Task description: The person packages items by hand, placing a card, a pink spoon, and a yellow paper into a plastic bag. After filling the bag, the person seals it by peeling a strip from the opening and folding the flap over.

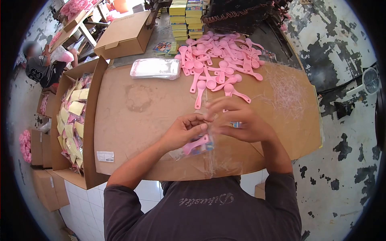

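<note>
My left hand [187, 129] is closed, with thumb and fingers pinching the upper edge of a small clear plastic bag [198, 149]. Inside the bag lie a pink measuring spoon [196, 144] and a colourful printed card. Close to its right, my right hand [240, 121] is blurred by motion, its fingers curved and spread apart. Whether a thin strip hangs from those fingers is too blurred to tell. Under the right palm a bit of blue printed card [237, 125] shows. Beyond both hands spreads a pile of pink measuring spoons [219, 56].
A stack of clear plastic bags [155, 68] lies on the cardboard-covered table [120, 132]. Left stands a large box [89, 160] of filled bags. Card stacks [178, 20] and a closed carton [124, 34] are behind; thin clear strips [287, 90] lie right. Another person [42, 66] sits far left.
</note>
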Motion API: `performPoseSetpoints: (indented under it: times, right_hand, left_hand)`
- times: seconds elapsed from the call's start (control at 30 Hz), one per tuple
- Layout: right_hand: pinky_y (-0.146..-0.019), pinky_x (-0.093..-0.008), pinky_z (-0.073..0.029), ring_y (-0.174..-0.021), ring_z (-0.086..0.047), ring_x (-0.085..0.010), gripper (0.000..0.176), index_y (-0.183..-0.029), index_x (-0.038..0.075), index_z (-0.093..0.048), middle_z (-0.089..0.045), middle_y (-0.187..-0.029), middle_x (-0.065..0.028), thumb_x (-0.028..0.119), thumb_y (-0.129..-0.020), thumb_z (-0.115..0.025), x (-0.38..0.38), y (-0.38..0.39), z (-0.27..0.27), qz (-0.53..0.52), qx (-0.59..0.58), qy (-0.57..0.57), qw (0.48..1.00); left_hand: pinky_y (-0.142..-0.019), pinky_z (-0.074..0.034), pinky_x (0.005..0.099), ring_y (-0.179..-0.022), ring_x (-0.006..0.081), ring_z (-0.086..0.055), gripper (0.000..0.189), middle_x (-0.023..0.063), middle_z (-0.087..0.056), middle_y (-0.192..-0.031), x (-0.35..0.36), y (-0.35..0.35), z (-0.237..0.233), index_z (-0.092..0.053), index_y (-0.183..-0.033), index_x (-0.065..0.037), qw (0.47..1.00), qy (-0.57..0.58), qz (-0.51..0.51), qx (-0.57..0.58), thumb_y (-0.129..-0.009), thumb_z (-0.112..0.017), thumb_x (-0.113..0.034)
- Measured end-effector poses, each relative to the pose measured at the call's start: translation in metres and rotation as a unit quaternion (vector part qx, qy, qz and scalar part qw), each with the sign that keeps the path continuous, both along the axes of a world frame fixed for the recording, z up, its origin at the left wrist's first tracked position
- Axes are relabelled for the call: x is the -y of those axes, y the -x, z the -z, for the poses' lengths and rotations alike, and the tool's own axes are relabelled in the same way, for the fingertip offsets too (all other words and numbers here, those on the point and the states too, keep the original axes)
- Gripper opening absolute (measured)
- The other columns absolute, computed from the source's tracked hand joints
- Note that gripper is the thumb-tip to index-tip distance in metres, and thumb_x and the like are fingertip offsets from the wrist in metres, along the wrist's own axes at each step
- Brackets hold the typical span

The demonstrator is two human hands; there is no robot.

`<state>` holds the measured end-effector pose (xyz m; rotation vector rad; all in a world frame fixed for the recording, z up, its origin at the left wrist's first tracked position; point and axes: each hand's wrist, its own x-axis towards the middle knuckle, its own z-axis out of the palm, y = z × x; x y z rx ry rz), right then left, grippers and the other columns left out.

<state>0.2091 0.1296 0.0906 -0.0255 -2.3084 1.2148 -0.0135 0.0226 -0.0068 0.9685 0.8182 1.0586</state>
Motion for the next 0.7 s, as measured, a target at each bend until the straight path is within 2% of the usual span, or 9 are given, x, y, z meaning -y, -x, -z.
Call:
performPoseSetpoints:
  times: [0.03,0.13,0.17,0.27,0.33,0.47,0.57,0.67,0.7]
  right_hand:
    - [-0.098,-0.0394,-0.051,-0.121,-0.064,-0.0294,0.013,-0.098,0.003,-0.073,-0.070,-0.114,-0.0104,0.000,-0.086,-0.078,-0.002,-0.004,-0.014,-0.036,-0.026,0.053,0.998]
    - [-0.091,-0.0381,-0.052,-0.106,-0.068,-0.0270,0.013,-0.094,0.004,-0.073,-0.071,-0.104,-0.0088,0.001,-0.084,-0.080,-0.006,-0.013,-0.043,0.129,0.073,-0.193,0.970]
    - [-0.088,-0.0381,-0.051,-0.102,-0.067,-0.0271,0.012,-0.094,0.004,-0.072,-0.071,-0.102,-0.0083,0.002,-0.084,-0.079,-0.003,-0.017,-0.048,0.149,0.070,-0.186,0.969]
    - [-0.080,-0.0363,-0.051,-0.091,-0.067,-0.0259,0.011,-0.095,0.004,-0.071,-0.071,-0.096,-0.0071,0.003,-0.086,-0.077,0.000,-0.022,-0.055,0.212,0.071,-0.189,0.956]
    - [-0.075,-0.0327,-0.051,-0.086,-0.068,-0.0233,0.011,-0.096,0.003,-0.071,-0.070,-0.092,-0.0069,0.002,-0.087,-0.076,-0.006,-0.022,-0.048,0.268,0.085,-0.212,0.936]
    - [-0.064,-0.0285,-0.050,-0.076,-0.066,-0.0156,0.010,-0.099,0.001,-0.073,-0.071,-0.091,-0.0057,0.002,-0.089,-0.076,-0.001,-0.014,-0.040,0.318,0.028,-0.108,0.941]
    - [-0.061,-0.0271,-0.050,-0.072,-0.064,-0.0125,0.011,-0.101,0.000,-0.073,-0.072,-0.090,-0.0052,0.002,-0.091,-0.076,-0.001,-0.012,-0.036,0.303,0.038,-0.078,0.949]
    - [-0.062,-0.0274,-0.050,-0.072,-0.064,-0.0126,0.011,-0.102,0.000,-0.074,-0.072,-0.089,-0.0059,0.002,-0.091,-0.076,0.006,-0.013,-0.031,0.259,0.060,-0.013,0.964]
    - [-0.063,-0.0275,-0.050,-0.072,-0.064,-0.0125,0.011,-0.102,0.000,-0.074,-0.072,-0.089,-0.0061,0.002,-0.092,-0.076,0.007,-0.014,-0.029,0.247,0.068,0.002,0.967]
  left_hand:
    - [-0.098,-0.052,0.0301,-0.112,0.0125,-0.067,0.032,0.0078,-0.073,-0.123,-0.001,0.001,0.000,-0.062,-0.135,0.000,1.000,0.015,-0.001,0.015,-0.107,-0.062,-0.018]
    - [-0.110,-0.046,0.0353,-0.127,0.0163,-0.060,0.036,0.0099,-0.066,-0.138,-0.005,0.002,-0.003,-0.058,-0.140,-0.001,0.994,-0.076,-0.073,-0.012,-0.107,-0.060,-0.017]
    - [-0.116,-0.040,0.0377,-0.137,0.0189,-0.054,0.038,0.0106,-0.061,-0.145,-0.006,0.005,-0.007,-0.056,-0.142,-0.001,0.993,-0.089,-0.068,-0.023,-0.107,-0.059,-0.013]
    - [-0.117,-0.040,0.0391,-0.139,0.0213,-0.053,0.041,0.0106,-0.060,-0.146,-0.005,0.006,-0.004,-0.056,-0.143,-0.003,0.985,-0.126,-0.103,-0.052,-0.103,-0.063,-0.012]
    - [-0.118,-0.039,0.0402,-0.140,0.0228,-0.053,0.047,0.0108,-0.060,-0.147,-0.004,0.003,-0.012,-0.054,-0.144,-0.004,0.966,-0.185,-0.117,-0.137,-0.100,-0.068,-0.012]
    - [-0.123,-0.032,0.0422,-0.144,0.0236,-0.049,0.059,0.0112,-0.057,-0.149,-0.009,-0.006,-0.039,-0.049,-0.150,-0.004,0.902,-0.279,-0.167,-0.285,-0.096,-0.072,-0.012]
    - [-0.118,-0.039,0.0424,-0.141,0.0268,-0.053,0.064,0.0139,-0.061,-0.144,-0.014,-0.012,-0.054,-0.049,-0.150,-0.007,0.888,-0.310,-0.154,-0.303,-0.094,-0.077,-0.019]
    - [-0.111,-0.047,0.0391,-0.131,0.0251,-0.062,0.057,0.0146,-0.066,-0.138,-0.011,-0.020,-0.060,-0.049,-0.149,-0.005,0.918,-0.264,-0.114,-0.275,-0.098,-0.073,-0.015]
    - [-0.107,-0.050,0.0371,-0.126,0.0234,-0.064,0.052,0.0141,-0.067,-0.135,-0.011,-0.021,-0.062,-0.050,-0.147,-0.004,0.950,-0.212,-0.087,-0.210,-0.100,-0.071,-0.013]
